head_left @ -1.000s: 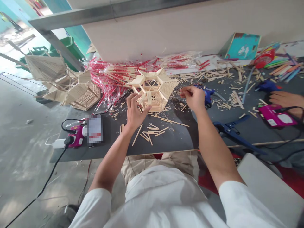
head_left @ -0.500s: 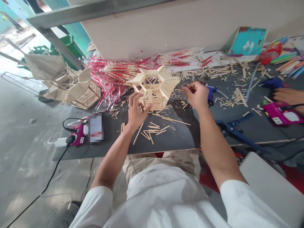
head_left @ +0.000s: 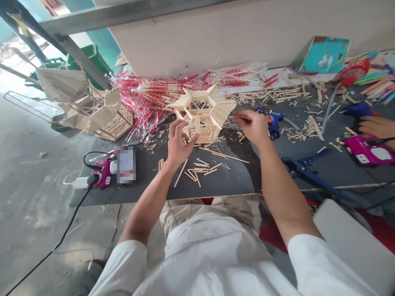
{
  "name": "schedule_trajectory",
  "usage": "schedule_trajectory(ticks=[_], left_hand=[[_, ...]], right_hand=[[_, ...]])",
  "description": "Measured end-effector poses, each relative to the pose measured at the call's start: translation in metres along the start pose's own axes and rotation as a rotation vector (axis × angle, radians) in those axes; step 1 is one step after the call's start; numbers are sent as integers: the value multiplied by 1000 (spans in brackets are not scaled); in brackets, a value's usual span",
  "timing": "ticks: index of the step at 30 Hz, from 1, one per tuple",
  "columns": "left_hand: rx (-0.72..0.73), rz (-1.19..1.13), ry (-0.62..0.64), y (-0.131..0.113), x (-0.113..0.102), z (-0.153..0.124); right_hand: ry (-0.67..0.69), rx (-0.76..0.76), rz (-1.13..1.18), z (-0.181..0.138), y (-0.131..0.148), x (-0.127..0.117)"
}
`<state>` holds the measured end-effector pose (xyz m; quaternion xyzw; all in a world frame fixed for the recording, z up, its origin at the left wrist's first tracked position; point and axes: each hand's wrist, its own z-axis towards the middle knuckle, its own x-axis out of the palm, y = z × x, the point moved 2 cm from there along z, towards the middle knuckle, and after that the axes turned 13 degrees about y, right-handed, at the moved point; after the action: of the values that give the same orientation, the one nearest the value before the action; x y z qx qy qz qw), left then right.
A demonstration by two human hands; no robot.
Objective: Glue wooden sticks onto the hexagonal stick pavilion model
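Note:
A small pavilion-like model (head_left: 220, 112) built of thin wooden sticks stands on the dark tabletop, its pointed roof corners spreading outward. My left hand (head_left: 179, 142) grips its lower front left side, thumb towards the front wall. Just beyond the model's right roof edge, my right hand (head_left: 254, 126) is pinched closed. Whatever is between those fingertips is too small or hidden to make out. Short loose sticks (head_left: 202, 167) lie in front of the model. Behind my right hand rests a blue glue gun (head_left: 274, 119).
A larger stick model (head_left: 105, 119) stands at left. Red-banded stick bundles in plastic (head_left: 148, 96) lie along the wall. Purple power sockets (head_left: 105, 174), a blue clamp-like tool (head_left: 305, 170) and scattered offcuts occupy the table. Another person's hand (head_left: 378, 127) is at far right.
My right hand has moved slightly left, closer to the model's roof edge, uncovering more of the glue gun. My left hand keeps its hold on the model. The view has shifted a little.

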<state>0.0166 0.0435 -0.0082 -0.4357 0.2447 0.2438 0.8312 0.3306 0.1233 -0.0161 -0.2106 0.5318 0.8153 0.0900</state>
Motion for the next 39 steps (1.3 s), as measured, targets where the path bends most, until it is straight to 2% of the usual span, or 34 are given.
schedule_trajectory(ticks=[5,9,14,18,25,30,34,39], left_hand=[[-15,12,21,1,0,0],[-6,5,22,0,-1,0],[14,12,9,-1,-2,0],[7,10,18,-2,-2,0],[0,22,30,-2,-2,0],[0,41,27,-1,-2,0],[-8,35,28,-1,-2,0],[2,21,22,-3,-3,0]], right_hand=[[-82,55,-12,0,4,-1],[-112,64,-116,-1,8,-5],[-54,-5,-196,-2,8,-10],[-34,3,-259,-1,1,-13],[-33,32,-86,4,-1,3],[12,50,-33,12,12,20],[-81,29,-71,12,24,16],[-269,71,144,12,10,-2]])
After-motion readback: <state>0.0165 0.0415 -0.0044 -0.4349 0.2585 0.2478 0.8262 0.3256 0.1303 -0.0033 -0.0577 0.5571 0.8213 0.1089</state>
